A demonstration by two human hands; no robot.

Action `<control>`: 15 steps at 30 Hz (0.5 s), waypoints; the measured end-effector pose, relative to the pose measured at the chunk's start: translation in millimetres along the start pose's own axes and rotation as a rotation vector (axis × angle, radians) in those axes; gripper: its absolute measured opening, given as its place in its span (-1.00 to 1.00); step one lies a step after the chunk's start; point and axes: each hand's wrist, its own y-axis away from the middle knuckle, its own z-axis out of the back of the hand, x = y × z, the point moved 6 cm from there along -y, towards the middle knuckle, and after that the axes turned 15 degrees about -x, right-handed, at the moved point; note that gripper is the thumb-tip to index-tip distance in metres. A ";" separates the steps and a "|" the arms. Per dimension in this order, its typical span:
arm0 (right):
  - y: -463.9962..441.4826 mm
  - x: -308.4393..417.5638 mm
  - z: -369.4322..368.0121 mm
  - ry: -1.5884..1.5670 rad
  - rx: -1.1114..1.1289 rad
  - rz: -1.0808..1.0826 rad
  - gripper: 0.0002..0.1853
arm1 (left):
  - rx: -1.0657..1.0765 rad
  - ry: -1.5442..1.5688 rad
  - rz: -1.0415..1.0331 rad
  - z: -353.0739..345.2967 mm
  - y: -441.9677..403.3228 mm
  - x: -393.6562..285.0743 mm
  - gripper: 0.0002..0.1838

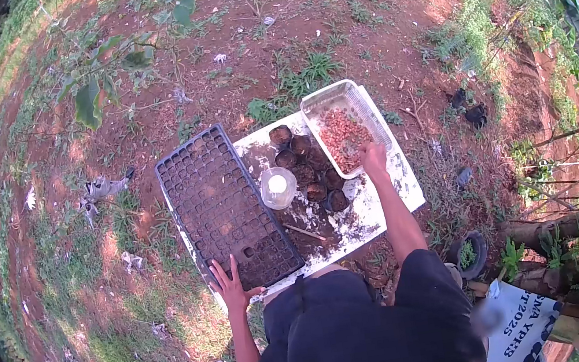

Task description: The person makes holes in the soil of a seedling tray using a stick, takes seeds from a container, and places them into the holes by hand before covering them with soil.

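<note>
My left hand (230, 287) rests with fingers spread at the near left edge of a black seedling tray (213, 206), whose many cells hold dark soil. One cell near that hand looks deeper and darker. My right hand (373, 157) is over the near end of a white plastic basket (308, 113), fingers curled downward and closed. Reddish seeds or kernels (343, 132) lie in the basket; whether any are between my fingertips is too small to see. Between tray and basket stand several small soil-filled pots (315, 191) and a clear plastic tub (279, 199).
Everything stands on a soil-smeared white tabletop (373, 225). A thin stick (304, 233) lies near its front. Around it is reddish ground with weeds and litter. At the right are an old tyre (469, 256), a log (563, 231) and a printed white sack (521, 326).
</note>
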 end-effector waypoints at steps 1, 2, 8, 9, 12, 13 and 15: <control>-3.0 0.1 -0.9 -0.005 0.000 0.004 -0.87 | -0.004 -0.001 0.004 0.5 -0.4 -0.5 0.62; -3.9 -0.6 -4.9 -0.067 0.059 -0.016 -0.89 | -0.001 -0.019 0.007 0.6 -0.3 -0.7 0.61; -9.5 0.7 -13.1 0.006 0.153 -0.142 -0.86 | -0.031 -0.084 -0.001 5.7 -0.7 -8.2 0.65; -8.4 -3.1 -17.9 0.062 0.176 -0.195 -0.85 | -0.043 -0.092 -0.009 5.1 0.5 -7.2 0.65; -5.3 -2.1 -21.3 0.134 0.202 -0.090 -0.83 | -0.067 -0.092 -0.019 3.3 0.0 -6.2 0.62; -4.8 -0.7 -20.9 0.131 0.198 -0.085 -0.83 | -0.072 -0.090 -0.016 4.1 -0.8 -7.3 0.62; -3.5 -2.5 -20.5 0.132 0.180 -0.191 -0.81 | -0.018 -0.122 0.010 3.8 -1.3 -7.3 0.63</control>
